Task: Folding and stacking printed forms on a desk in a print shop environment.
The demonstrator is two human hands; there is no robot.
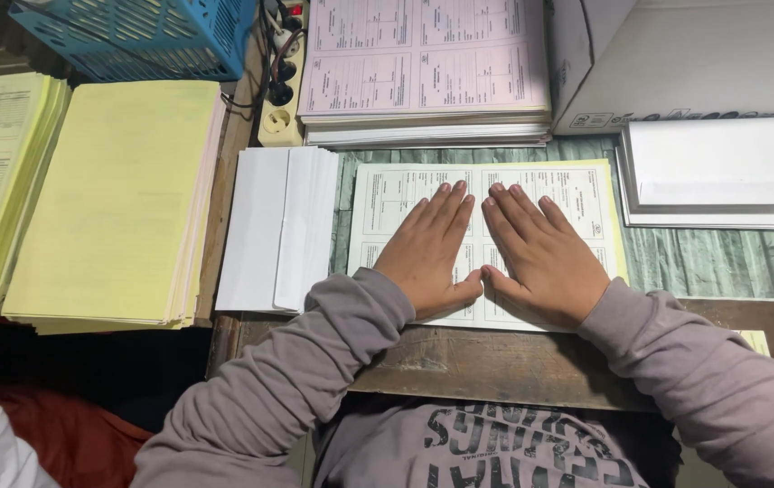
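My left hand (429, 258) and right hand (540, 262) lie open and flat on the form sheets (586, 194). If I push unevenly, I think they slide toward 12 o'clock and misalign

A white printed paper form sheet with a pale yellow sheet edge beneath it (576, 194) lies flat on the green-grey wooden tabletop (721, 262), squared to the front edge, its grid of boxed tables facing up.

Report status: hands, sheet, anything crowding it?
Left hand and right hand flat on printed form sheet. White paper stack close beside, apart.
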